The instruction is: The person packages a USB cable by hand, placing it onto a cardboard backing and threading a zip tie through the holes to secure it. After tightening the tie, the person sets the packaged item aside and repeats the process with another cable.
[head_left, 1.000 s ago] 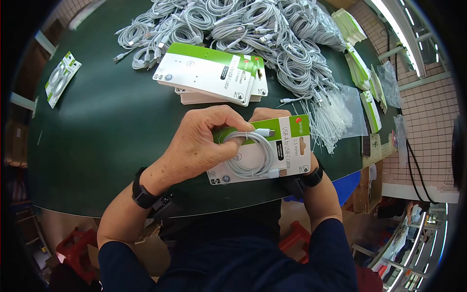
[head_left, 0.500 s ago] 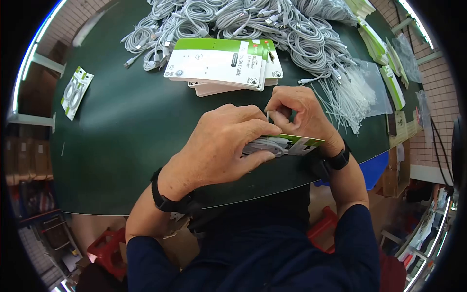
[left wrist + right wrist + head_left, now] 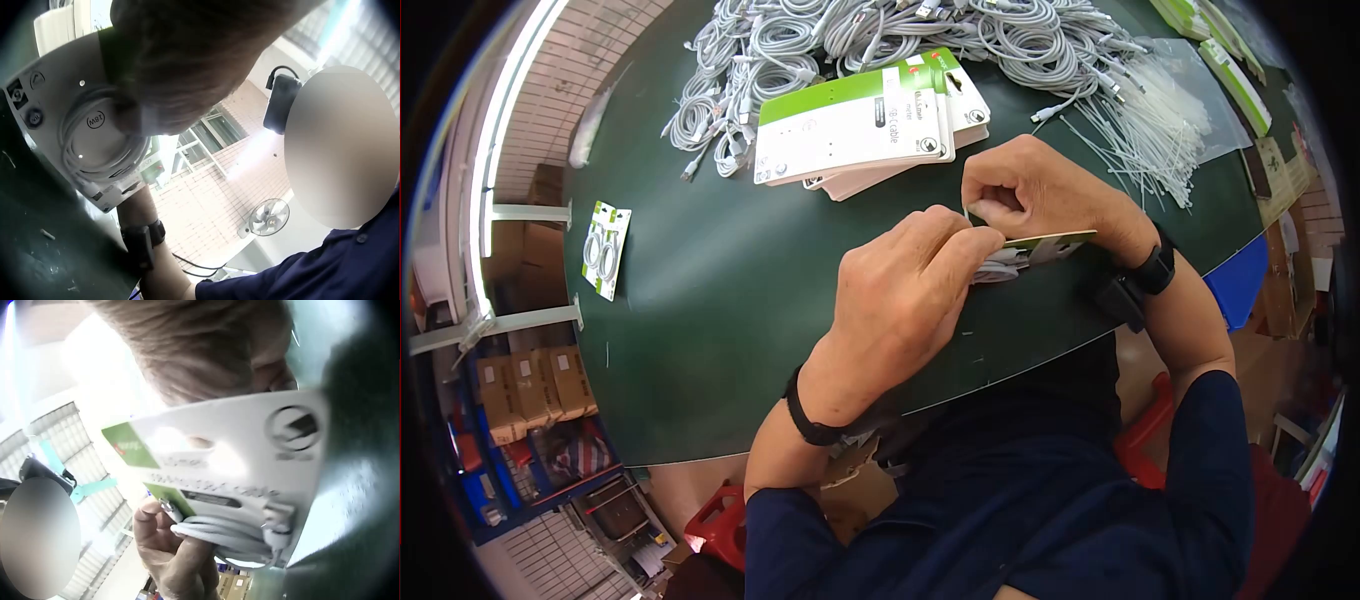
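Note:
My left hand (image 3: 905, 300) grips a green and white cardboard packaging card (image 3: 1060, 243) with a coiled white USB cable (image 3: 997, 268) on its front, thumb over the coil. In the head view the card is seen nearly edge-on. In the right wrist view the card's printed face (image 3: 231, 450) and the coil (image 3: 231, 534) show, with left fingers (image 3: 181, 562) at the coil. Behind the card, my right hand (image 3: 1040, 190) has its fingers curled, thumb and forefinger pinching the end of a thin white cable tie (image 3: 968, 213). The rest of the tie is hidden.
A stack of packaging cards (image 3: 850, 125) lies beyond the hands. Behind it is a heap of coiled cables (image 3: 800, 45). Loose white cable ties (image 3: 1155, 130) spread at the right, beside more cards (image 3: 1235, 85). One carded cable (image 3: 605, 250) lies far left on the green table (image 3: 700, 350).
The card has turned from face-up to nearly edge-on. My right hand has come from beneath the card to behind it, pinching the tie. The head view has swung, shifting everything rightward.

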Tool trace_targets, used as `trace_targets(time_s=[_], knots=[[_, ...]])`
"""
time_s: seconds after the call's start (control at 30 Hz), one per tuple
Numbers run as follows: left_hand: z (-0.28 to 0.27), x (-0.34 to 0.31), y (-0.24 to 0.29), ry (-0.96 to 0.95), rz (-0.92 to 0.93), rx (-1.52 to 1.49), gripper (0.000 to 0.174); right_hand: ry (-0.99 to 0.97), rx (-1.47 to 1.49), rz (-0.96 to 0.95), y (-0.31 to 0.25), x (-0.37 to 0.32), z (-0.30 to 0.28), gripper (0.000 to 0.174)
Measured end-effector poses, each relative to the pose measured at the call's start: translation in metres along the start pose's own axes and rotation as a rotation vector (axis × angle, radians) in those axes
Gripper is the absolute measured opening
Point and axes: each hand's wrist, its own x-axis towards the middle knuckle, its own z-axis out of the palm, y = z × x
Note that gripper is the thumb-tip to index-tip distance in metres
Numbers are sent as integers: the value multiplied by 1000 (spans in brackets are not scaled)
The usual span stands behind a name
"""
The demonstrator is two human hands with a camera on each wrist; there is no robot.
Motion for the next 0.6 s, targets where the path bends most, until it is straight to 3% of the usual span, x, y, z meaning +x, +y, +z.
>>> trace_targets(time_s=[0.13, 0.2, 0.27, 0.33, 0.37, 0.43, 0.47, 0.6], knots=[[-6, 0, -3, 99, -180, -160, 41, 230, 370, 279, 0, -2, -18, 8], [-5, -1, -8, 204, -317, -251, 41, 446, 488, 221, 4, -4, -29, 16], [1, -3, -20, 268, -485, -476, 41, 505, 712, 117, 9, -9, -38, 18], [2, -1, -21, 301, -691, -759, 42, 629, 622, 135, 1, -7, -25, 18], [-1, -3, -27, 206, -658, -723, 44, 695, 576, 142, -4, -6, -18, 19], [5, -4, -29, 219, -666, -732, 45, 718, 34, -114, -12, -5, -14, 28], [8, -4, -29, 225, -671, -739, 45, 711, -235, -247, -15, -4, -12, 32], [17, -6, -32, 250, -668, -758, 47, 500, -552, -311, -25, -2, -8, 44]])
